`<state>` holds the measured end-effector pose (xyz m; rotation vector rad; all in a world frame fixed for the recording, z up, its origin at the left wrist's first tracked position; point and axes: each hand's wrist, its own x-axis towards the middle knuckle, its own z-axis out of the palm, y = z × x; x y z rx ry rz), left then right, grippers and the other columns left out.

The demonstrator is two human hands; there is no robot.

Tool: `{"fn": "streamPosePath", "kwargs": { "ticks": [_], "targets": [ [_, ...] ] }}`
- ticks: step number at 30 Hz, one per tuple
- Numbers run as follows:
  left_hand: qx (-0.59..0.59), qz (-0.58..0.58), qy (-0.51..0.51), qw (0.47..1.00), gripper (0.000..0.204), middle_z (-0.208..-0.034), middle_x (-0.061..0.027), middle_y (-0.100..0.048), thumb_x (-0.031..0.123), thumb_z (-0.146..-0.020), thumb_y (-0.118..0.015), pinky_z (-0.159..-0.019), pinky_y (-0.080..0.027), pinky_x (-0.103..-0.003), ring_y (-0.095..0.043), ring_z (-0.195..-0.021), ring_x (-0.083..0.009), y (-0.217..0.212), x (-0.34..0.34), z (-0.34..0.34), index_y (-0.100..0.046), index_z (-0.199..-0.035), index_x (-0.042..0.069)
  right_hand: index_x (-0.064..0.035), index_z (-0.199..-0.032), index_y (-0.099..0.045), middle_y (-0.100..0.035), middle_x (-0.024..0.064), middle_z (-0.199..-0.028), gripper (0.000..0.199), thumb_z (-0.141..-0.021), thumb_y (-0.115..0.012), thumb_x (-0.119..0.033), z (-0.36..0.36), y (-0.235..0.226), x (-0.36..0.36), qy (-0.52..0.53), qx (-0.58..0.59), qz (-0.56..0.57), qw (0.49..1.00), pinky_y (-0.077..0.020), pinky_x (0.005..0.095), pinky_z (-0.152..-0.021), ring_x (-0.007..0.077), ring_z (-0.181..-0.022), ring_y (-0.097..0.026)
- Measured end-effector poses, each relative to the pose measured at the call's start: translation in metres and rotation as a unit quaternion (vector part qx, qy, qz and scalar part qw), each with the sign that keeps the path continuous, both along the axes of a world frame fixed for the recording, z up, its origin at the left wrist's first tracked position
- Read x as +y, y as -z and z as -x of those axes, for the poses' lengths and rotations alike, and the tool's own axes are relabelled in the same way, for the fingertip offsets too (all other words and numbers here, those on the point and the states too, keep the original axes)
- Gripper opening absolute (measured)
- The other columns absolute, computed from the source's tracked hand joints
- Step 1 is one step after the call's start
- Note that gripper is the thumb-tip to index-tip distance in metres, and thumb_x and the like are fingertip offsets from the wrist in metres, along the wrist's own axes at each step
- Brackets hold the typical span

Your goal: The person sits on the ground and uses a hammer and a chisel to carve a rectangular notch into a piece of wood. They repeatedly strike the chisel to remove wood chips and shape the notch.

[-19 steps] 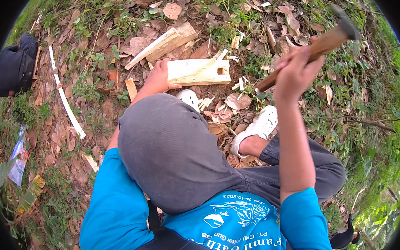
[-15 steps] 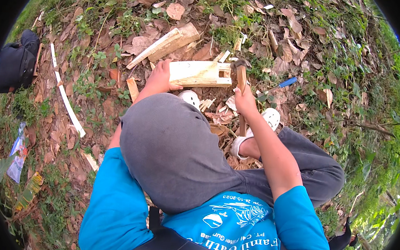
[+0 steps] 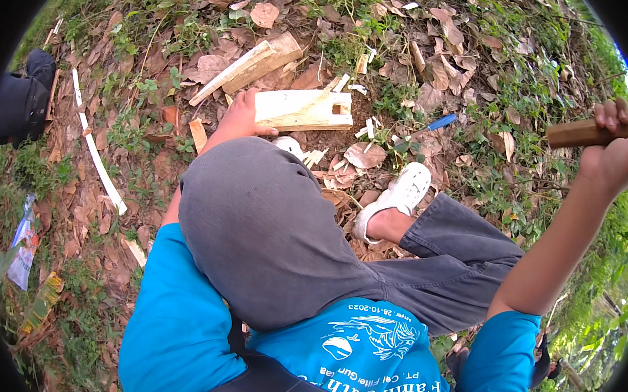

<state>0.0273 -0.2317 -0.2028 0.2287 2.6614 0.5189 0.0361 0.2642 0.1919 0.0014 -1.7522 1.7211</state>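
My left hand (image 3: 241, 119) grips the left end of a pale wooden block (image 3: 294, 109) lying on the leaf litter, with fingers closed round it. A squared notch (image 3: 341, 110) is cut into the block's right end. Far out to the right and raised, my right hand (image 3: 613, 148) wraps round a hammer's brown wooden handle (image 3: 577, 134); the hammer head cannot be seen. Between the block and that hand, a blue-handled tool (image 3: 441, 123) lies on the ground, its thin shaft partly lost among leaves.
Split wood pieces (image 3: 257, 64) lie behind the block, and chips (image 3: 366, 129) are scattered beside it. My white clog (image 3: 406, 187) rests in front. At the left are a dark bag (image 3: 19, 102), a long pale strip (image 3: 99, 155) and a plastic packet (image 3: 25, 243).
My right hand has swung the hammer from beside the block's notched end up and far to the right. My left hand stays on the block.
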Motion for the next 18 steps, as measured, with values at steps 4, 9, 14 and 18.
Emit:
{"fn": "streamPosePath", "kwargs": {
  "ticks": [4,9,14,18],
  "targets": [
    [0.002,-0.003,-0.004,1.0,0.131,-0.147,-0.0302,-0.039,0.059,-0.061,-0.094,-0.116,-0.04,-0.05,-0.043,-0.139,-0.0464,0.0,-0.003,-0.004,-0.025,-0.155,0.0,-0.0054,-0.106,-0.044,-0.05,0.0085,-0.084,0.013,-0.104,-0.049,-0.018,0.004,0.034,-0.045,0.068,0.084,0.019,0.994,-0.044,0.0361,-0.064,0.0181,-0.069,-0.048],
    [0.013,-0.02,0.018,1.0,0.13,-0.144,-0.0298,-0.039,0.06,-0.06,-0.094,-0.116,-0.041,-0.049,-0.045,-0.137,-0.0459,-0.007,0.013,0.001,-0.024,-0.153,0.003,-0.0014,-0.123,-0.05,-0.064,0.0126,-0.084,0.028,-0.106,-0.051,-0.024,-0.071,0.366,-0.135,-0.038,-0.408,-0.358,0.839,-0.0524,0.0363,-0.058,0.0215,-0.069,-0.065],
    [0.044,-0.016,0.0,0.999,0.129,-0.14,-0.03,-0.043,0.058,-0.059,-0.095,-0.116,-0.041,-0.05,-0.047,-0.136,-0.0461,0.0,-0.003,-0.009,-0.025,-0.152,0.003,-0.0048,-0.115,-0.054,-0.051,-0.0018,-0.071,0.028,-0.108,-0.053,-0.031,-0.065,0.304,-0.149,-0.161,-0.584,-0.086,0.791,-0.0414,0.0239,-0.04,0.0063,-0.047,-0.044],
    [0.011,-0.019,-0.005,1.0,0.132,-0.142,-0.0303,-0.043,0.061,-0.059,-0.094,-0.116,-0.041,-0.05,-0.045,-0.138,-0.0467,0.009,-0.003,0.002,-0.023,-0.153,0.002,-0.0042,-0.124,-0.057,-0.05,-0.0036,-0.071,0.033,-0.111,-0.047,-0.033,-0.026,0.184,-0.097,-0.091,-0.437,-0.005,0.895,-0.0368,0.0175,-0.043,0.002,-0.051,-0.041]
  ]
}}
